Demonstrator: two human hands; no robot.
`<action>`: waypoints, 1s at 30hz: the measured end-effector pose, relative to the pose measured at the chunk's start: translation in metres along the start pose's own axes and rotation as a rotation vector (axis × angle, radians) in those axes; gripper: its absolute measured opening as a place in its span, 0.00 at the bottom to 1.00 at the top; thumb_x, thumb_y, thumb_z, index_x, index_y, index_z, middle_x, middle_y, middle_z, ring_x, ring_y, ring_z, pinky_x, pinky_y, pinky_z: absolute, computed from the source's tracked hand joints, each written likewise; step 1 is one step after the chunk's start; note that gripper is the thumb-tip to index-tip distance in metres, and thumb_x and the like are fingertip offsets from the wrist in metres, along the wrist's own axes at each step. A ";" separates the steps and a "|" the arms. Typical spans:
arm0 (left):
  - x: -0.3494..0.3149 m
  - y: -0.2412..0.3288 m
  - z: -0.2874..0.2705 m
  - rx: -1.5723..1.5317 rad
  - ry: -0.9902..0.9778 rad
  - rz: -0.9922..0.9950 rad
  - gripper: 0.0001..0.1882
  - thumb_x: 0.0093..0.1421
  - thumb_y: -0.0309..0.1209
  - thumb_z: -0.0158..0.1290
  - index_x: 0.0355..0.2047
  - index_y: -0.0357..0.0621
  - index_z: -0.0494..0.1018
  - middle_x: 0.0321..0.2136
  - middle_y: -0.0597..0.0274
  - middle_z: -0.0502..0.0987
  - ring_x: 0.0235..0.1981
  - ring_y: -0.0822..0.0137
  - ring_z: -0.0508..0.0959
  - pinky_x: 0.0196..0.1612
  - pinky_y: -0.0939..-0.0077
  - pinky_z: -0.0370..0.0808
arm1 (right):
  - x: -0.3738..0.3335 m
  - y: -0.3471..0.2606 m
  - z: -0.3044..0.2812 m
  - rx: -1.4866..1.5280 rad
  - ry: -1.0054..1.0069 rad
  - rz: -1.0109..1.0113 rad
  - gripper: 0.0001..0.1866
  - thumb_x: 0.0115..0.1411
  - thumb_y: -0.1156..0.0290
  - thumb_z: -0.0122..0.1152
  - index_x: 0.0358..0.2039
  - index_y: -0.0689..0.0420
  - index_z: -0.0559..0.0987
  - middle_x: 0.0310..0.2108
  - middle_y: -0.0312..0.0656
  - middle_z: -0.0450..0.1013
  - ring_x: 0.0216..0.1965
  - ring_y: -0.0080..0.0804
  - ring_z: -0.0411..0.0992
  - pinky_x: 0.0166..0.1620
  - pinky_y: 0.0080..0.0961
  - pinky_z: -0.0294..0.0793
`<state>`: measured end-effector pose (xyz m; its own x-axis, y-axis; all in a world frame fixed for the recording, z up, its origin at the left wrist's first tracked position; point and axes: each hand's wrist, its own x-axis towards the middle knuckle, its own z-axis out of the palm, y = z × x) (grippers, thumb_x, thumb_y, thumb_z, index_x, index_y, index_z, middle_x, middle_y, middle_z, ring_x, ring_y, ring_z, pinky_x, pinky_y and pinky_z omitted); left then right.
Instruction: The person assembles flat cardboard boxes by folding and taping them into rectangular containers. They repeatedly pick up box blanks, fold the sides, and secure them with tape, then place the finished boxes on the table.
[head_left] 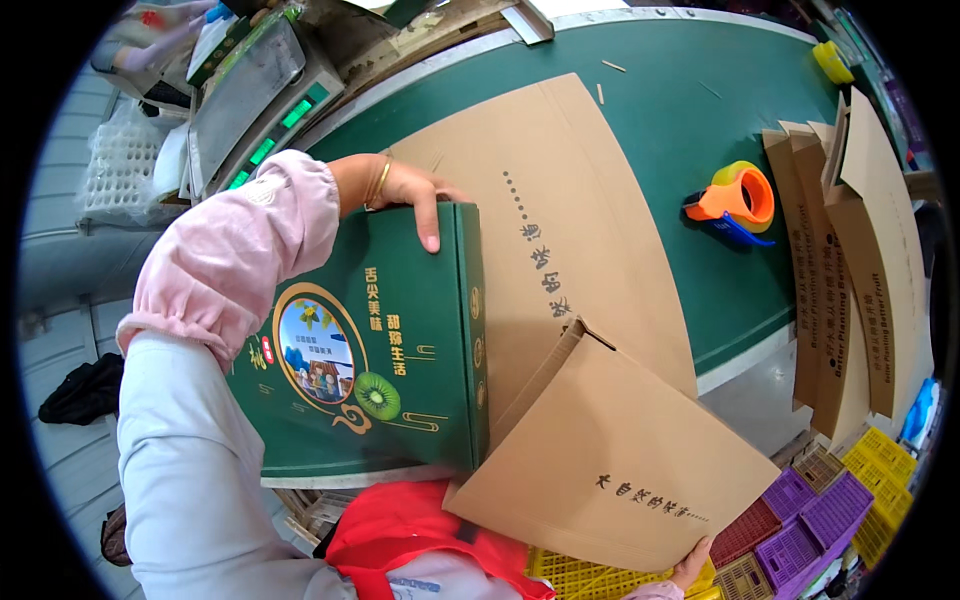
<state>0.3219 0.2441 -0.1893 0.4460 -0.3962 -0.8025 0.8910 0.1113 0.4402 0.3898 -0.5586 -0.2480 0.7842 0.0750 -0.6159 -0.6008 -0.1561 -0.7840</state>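
A dark green gift box (425, 300) with a kiwi picture and a round illustrated panel stands in front of me. My left hand (412, 195) clasps its far edge, thumb lying on the printed face and the other fingers hidden behind. A brown cardboard carton (610, 450), folded out and with an opening toward the green box, is tilted close to my body. My right hand (690, 562) grips its lower right corner; only some fingers show. The carton's rim meets the green box's right side. Under both, a flat brown cardboard sheet (600, 250) lies on the green tabletop (690, 90).
An orange tape dispenser (740, 200) sits on the table to the right. Folded brown cartons (850, 260) stand at the right edge. Purple crates (820, 515) and yellow crates (880, 480) are stacked at lower right. A weighing scale (265, 115) stands at upper left.
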 end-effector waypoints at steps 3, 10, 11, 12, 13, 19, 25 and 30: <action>-0.017 -0.001 -0.011 -0.029 -0.013 0.079 0.35 0.30 0.22 0.64 0.45 0.36 0.69 0.38 0.54 0.76 0.40 0.62 0.77 0.45 0.70 0.74 | 0.015 0.011 0.036 0.126 0.057 0.088 0.33 0.63 0.53 0.50 0.61 0.62 0.56 0.54 0.45 0.65 0.52 0.34 0.66 0.53 0.32 0.68; -0.015 -0.005 0.012 0.140 0.161 0.111 0.31 0.40 0.26 0.65 0.47 0.37 0.69 0.39 0.54 0.76 0.39 0.65 0.77 0.42 0.70 0.76 | 0.014 0.005 0.096 -0.124 -0.073 -0.166 0.43 0.57 0.46 0.56 0.61 0.64 0.55 0.57 0.47 0.60 0.54 0.36 0.62 0.54 0.31 0.65; -0.008 -0.011 0.016 0.179 0.176 0.108 0.31 0.41 0.28 0.65 0.48 0.37 0.69 0.39 0.55 0.76 0.39 0.66 0.77 0.42 0.70 0.76 | 0.014 0.002 0.096 -0.126 -0.058 -0.178 0.43 0.56 0.46 0.57 0.61 0.64 0.55 0.57 0.47 0.60 0.54 0.36 0.62 0.54 0.31 0.64; 0.002 -0.012 0.020 0.230 0.176 0.112 0.31 0.42 0.30 0.66 0.48 0.38 0.69 0.40 0.55 0.76 0.39 0.66 0.77 0.42 0.71 0.75 | 0.006 0.004 0.090 -0.126 -0.023 -0.197 0.44 0.55 0.46 0.58 0.61 0.64 0.55 0.57 0.48 0.60 0.54 0.36 0.62 0.54 0.31 0.64; 0.009 -0.009 0.031 0.289 0.117 0.115 0.33 0.42 0.33 0.66 0.49 0.38 0.68 0.40 0.55 0.76 0.40 0.66 0.77 0.43 0.71 0.75 | -0.001 0.003 0.086 -0.127 0.009 -0.212 0.44 0.55 0.47 0.60 0.61 0.64 0.55 0.56 0.48 0.60 0.55 0.36 0.61 0.54 0.31 0.64; 0.060 -0.052 0.082 0.742 0.203 0.462 0.46 0.43 0.45 0.66 0.59 0.44 0.59 0.46 0.45 0.73 0.44 0.52 0.75 0.49 0.67 0.72 | -0.042 -0.010 0.081 -0.191 0.070 -0.090 0.42 0.55 0.50 0.61 0.61 0.63 0.56 0.56 0.47 0.62 0.54 0.36 0.62 0.54 0.31 0.64; 0.075 -0.060 0.084 0.609 0.134 0.627 0.33 0.45 0.39 0.65 0.47 0.36 0.66 0.43 0.50 0.72 0.45 0.54 0.73 0.49 0.69 0.70 | -0.066 0.020 0.081 -0.173 0.107 0.043 0.41 0.55 0.51 0.61 0.61 0.63 0.56 0.55 0.47 0.62 0.54 0.36 0.62 0.54 0.31 0.64; 0.072 -0.064 0.089 0.764 0.117 0.740 0.31 0.46 0.38 0.63 0.48 0.35 0.69 0.46 0.52 0.72 0.47 0.55 0.72 0.51 0.67 0.69 | -0.067 0.024 0.079 -0.179 0.100 0.085 0.41 0.56 0.52 0.61 0.61 0.63 0.56 0.55 0.47 0.62 0.54 0.36 0.62 0.54 0.31 0.63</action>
<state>0.2896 0.1274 -0.2398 0.8955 -0.3695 -0.2482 0.1238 -0.3287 0.9363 0.3109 -0.4893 -0.2314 0.7489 -0.0424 -0.6614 -0.6352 -0.3308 -0.6980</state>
